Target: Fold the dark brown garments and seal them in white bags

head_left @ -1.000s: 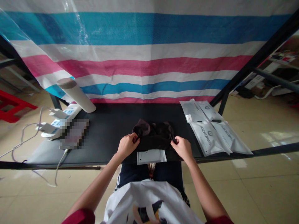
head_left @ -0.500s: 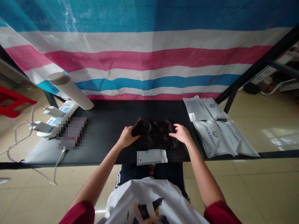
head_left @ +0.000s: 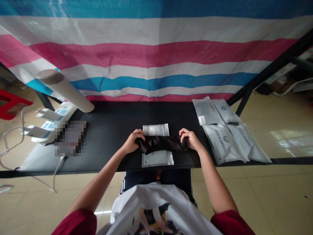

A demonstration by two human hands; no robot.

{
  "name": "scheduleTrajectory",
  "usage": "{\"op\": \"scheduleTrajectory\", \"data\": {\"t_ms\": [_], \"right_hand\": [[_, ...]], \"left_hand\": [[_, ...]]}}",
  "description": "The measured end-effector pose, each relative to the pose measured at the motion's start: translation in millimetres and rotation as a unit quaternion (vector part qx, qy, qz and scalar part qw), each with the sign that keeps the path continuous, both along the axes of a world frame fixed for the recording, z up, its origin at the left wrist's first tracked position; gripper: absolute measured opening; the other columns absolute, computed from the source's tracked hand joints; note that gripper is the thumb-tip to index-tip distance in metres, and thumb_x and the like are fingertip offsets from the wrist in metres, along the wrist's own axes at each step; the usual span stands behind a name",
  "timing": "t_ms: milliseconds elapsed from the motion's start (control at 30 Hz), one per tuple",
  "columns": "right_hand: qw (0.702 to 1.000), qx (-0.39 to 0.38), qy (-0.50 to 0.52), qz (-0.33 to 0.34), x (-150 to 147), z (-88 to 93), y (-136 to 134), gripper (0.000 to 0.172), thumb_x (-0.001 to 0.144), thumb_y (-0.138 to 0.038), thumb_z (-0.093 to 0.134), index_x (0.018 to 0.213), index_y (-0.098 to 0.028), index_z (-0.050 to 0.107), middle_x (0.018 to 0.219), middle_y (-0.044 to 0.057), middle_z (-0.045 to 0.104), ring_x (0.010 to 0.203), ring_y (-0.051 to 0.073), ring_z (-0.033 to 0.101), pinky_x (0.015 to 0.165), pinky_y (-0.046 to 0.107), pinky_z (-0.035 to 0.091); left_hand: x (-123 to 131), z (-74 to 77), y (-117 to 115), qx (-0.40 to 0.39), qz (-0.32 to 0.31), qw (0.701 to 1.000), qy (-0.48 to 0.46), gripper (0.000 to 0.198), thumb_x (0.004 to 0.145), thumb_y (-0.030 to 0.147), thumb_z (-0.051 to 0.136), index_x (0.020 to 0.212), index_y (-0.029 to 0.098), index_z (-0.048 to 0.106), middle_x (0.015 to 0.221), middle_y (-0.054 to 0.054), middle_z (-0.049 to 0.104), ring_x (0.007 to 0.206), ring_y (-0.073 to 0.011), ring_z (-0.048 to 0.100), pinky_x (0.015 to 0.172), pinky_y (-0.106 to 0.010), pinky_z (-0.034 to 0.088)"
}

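A: The grip is grasping fabric at both ends: the left hand [head_left: 133, 141] is pinching one end of the dark cloth [head_left: 161, 144], and the right hand [head_left: 192, 140] is holding the other.

B: And where is the cloth lying?

A: It is spanning the flat pouch [head_left: 156, 160] crosswise in a narrow band, with some pouch showing on the near side and some beyond. (Whether the two are actually touching, I'm not able to tell.)

B: So what could be going wrong?

A: Nearest first. The pouch is lying close to the front edge of the table [head_left: 114, 124], so a tug toward the wearer could be sending it over. Next, the cloth is looking soft and loosely gathered; if either hand is slackening, I'd expect that end to be unfolding. Farther right, the printed packets [head_left: 223, 138] are resting near the right hand, and a wide swing could be nudging them out of their grouping.

B: What is differing from half a second ago?

A: The pouch's near strip is showing both times, but now its far end is appearing too, because the cloth is forming a slim band instead of a broad, crumpled patch. The fingers are curling over its ends now, rather than reaching along its sides. The packets are keeping their arrangement.
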State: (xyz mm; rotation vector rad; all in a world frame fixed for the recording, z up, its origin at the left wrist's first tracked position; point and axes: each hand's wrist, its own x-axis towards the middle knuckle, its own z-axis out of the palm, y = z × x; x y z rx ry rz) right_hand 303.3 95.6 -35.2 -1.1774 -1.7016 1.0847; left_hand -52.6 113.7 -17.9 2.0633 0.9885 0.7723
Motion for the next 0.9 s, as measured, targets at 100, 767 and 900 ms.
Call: {"op": "scheduleTrajectory", "data": {"t_ms": [100, 767, 900], "right_hand": [[0.998, 0.022, -0.058, 0.026, 4.3, 7.6, -4.2, 0.032, 0.069, -0.004, 0.052, 0.076, -0.024, 0.077, 0.108, 0.005, 0.063, 0.106, 0.021, 0.058, 0.096, 0.038, 0.044], [0.934, 0.084, -0.347, -0.034, -49.7, 18.8, 63.9, 0.023, 0.091, -0.028, 0.060, 0.109, -0.030, 0.074, 0.155, 0.005, 0.038, 0.142, 0.036, 0.030, 0.109, 0.063, 0.034], [0.940, 0.105, -0.326, 0.012, -64.5, 9.7, 89.6, 0.025, 0.089, -0.016, 0.059, 0.100, -0.029, 0.077, 0.153, 0.003, 0.042, 0.144, 0.032, 0.030, 0.112, 0.057, 0.032]], "left_hand": [[-1.7, 8.4, -4.4, 0.022, -0.002, 1.000, 0.001, 0.041, 0.062, 0.003, 0.050, 0.095, 0.018, 0.071, 0.104, -0.006, 0.060, 0.102, -0.0208, 0.054, 0.093, -0.037, 0.043], [36.7, 30.4, -103.2, 0.134, -0.117, 0.959, 0.220, 0.050, 0.071, 0.030, 0.067, 0.121, 0.025, 0.067, 0.146, -0.010, 0.047, 0.138, -0.0375, 0.036, 0.114, -0.055, 0.029], [60.3, 11.0, -115.8, 0.147, -0.138, 0.955, 0.217, 0.055, 0.076, 0.033, 0.068, 0.129, 0.021, 0.059, 0.148, -0.012, 0.047, 0.142, -0.0354, 0.033, 0.118, -0.053, 0.027]]}}
